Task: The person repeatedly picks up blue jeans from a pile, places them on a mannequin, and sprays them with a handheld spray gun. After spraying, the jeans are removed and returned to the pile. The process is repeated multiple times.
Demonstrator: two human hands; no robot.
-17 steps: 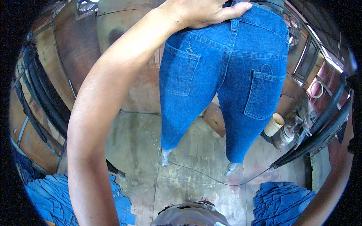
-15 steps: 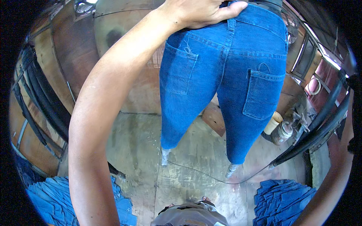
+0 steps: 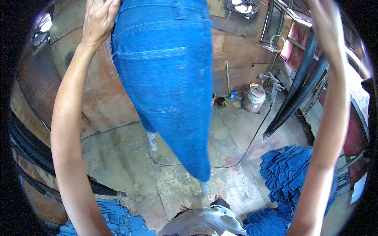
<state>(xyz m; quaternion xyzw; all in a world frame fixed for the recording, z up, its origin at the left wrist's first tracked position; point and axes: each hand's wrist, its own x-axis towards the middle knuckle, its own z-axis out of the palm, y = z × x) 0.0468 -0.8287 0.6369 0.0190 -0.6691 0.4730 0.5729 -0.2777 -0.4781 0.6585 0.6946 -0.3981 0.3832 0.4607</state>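
Your left hand (image 3: 98, 21) gripped the hanging blue denim jeans (image 3: 169, 78) at eleven o'clock; right hand's (image 3: 325, 19) grip unclear. Limp, heavy; take the waistband.

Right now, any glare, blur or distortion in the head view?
Head view: fisheye bends wall and floor edges toward a black rim; bright blowout along the window upper right washes the right hand; the hanging jeans look slightly smeared, left hand fairly sharp; floor evenly lit, faint shadows.
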